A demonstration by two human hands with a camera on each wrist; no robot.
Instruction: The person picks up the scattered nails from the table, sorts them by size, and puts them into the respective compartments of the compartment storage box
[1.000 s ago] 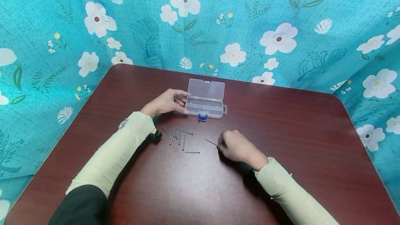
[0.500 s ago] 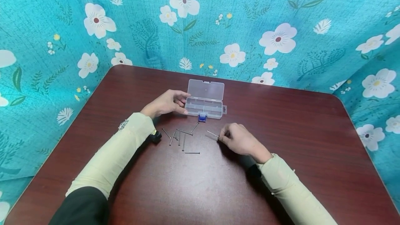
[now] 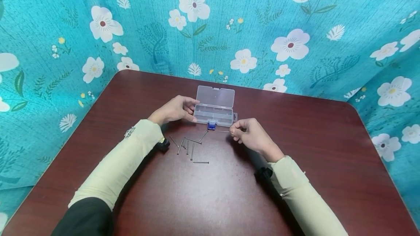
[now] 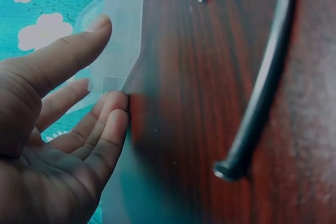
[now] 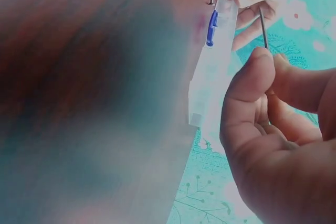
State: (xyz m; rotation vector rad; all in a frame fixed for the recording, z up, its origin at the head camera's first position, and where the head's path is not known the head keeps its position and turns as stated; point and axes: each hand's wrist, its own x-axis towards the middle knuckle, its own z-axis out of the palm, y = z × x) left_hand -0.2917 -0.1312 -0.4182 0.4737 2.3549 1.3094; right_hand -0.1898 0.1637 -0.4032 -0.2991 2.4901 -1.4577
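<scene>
A clear plastic compartment box stands on the table with its lid raised at the back and its blue latch hanging at the front. My left hand holds the box's left end, thumb at the front and fingers behind. My right hand pinches a nail between thumb and fingertips. That nail points left, just in front of the box's right half; the right wrist view shows its shaft sticking out beyond the fingertips. The compartments look empty from the head view.
Several loose nails lie scattered in front of the box, one apart and nearer me. A large nail shows close in the left wrist view. A flowered turquoise cloth hangs behind the dark red table.
My right hand has lifted the nail off the tabletop and carried it away from me toward the box's front. The left hand has stayed at the box's left end.
</scene>
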